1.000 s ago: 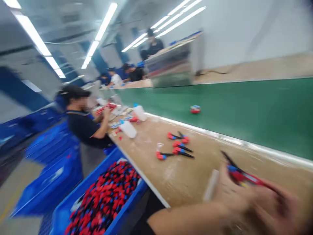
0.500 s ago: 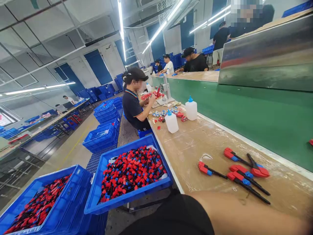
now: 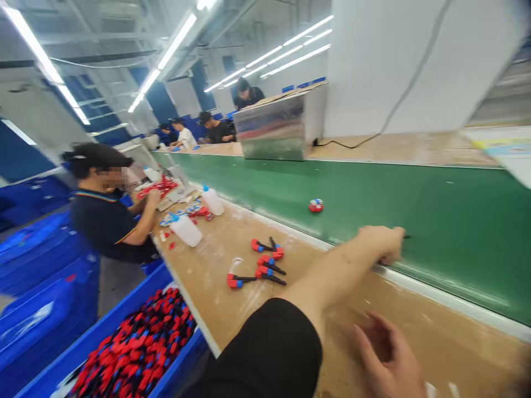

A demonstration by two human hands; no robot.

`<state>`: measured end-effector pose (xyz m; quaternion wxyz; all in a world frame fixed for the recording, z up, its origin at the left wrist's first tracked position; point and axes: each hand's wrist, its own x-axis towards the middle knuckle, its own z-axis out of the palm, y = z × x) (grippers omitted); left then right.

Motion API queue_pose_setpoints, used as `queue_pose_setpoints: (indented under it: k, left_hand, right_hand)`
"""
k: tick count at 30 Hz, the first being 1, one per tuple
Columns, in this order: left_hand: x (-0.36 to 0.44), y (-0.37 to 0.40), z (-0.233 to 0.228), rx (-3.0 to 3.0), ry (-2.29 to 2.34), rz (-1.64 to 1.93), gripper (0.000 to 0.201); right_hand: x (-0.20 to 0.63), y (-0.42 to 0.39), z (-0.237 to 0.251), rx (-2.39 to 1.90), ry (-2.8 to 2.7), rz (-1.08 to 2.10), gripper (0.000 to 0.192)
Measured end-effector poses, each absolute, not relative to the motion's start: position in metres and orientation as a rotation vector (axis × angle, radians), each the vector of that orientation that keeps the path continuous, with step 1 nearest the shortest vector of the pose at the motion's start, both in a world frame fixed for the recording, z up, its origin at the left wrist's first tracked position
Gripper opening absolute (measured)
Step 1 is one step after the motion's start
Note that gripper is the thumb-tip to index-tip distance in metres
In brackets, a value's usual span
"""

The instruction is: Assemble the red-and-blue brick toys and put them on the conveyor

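Five stemmed plastic parts [image 3: 264, 271] in red, blue and black are laid on the bench [image 3: 226, 243], to the left of the left forearm [image 3: 338, 271], which is nearer to them than the right hand [image 3: 392, 362]; four are grouped together and one is set just apart, most black stems being pointed rightward, toward that forearm, and one being angled upward. The left hand [image 3: 382, 243] is extended past the bench's pale rim [image 3: 431, 294] to the near side of the green conveyor belt [image 3: 464, 221], its fingers bent; a small dark tip [image 3: 407, 237] is shown projecting rightward beyond them, but whether it is gripped, and what it belongs to, cannot be told. The right hand is held low over the bench, nearer the wearer, thumb and fingers curved well apart, with nothing seen between them. Farther back on the belt, a small red-and-white piece [image 3: 316, 206] is carried, to the left of the left hand. At the bench's left end two white bottles [image 3: 187, 230] are placed. Beside the bench a blue crate [image 3: 188, 354] is heaped with similar parts, and a co-worker [image 3: 110, 215] is seated beyond.
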<state>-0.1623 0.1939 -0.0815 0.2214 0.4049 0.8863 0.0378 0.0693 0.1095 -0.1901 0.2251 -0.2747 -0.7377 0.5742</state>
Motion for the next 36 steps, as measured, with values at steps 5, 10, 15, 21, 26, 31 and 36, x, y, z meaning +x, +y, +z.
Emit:
queue_pose_setpoints:
  k: [5,10,15,21,26,31,36]
  left_hand:
    - [-0.162,0.189,-0.102,1.257,2.464,0.207,0.086]
    - [-0.147,0.151,-0.113,1.347,2.540,0.487,0.106]
    - [-0.138,0.010,-0.081,1.513,2.714,0.504,0.067]
    - [-0.112,-0.229,-0.098,1.039,3.032,0.499,0.042]
    - [-0.081,-0.286,-0.169,0.955,3.128,0.598,0.037]
    - [-0.077,-0.266,-0.178,0.761,3.151,0.990,0.032]
    - [-0.075,-0.279,-0.180,0.431,2.920,1.507,0.035]
  right_hand:
    - [0.067,0.105,-0.181,-0.661,-2.140,1.523,0.046]
    - [0.073,0.103,-0.176,-0.651,-2.160,1.501,0.042]
    - [0.073,0.107,-0.182,-0.690,-2.155,1.545,0.041]
    - [0.078,0.108,-0.189,-0.801,-2.055,1.609,0.039]
    - [0.036,0.110,-0.172,-0.702,-2.142,1.472,0.037]
    - [-0.106,0.147,-0.139,-0.427,-2.481,1.028,0.038]
    - [-0.221,0.188,-0.116,-0.188,-2.935,0.129,0.064]
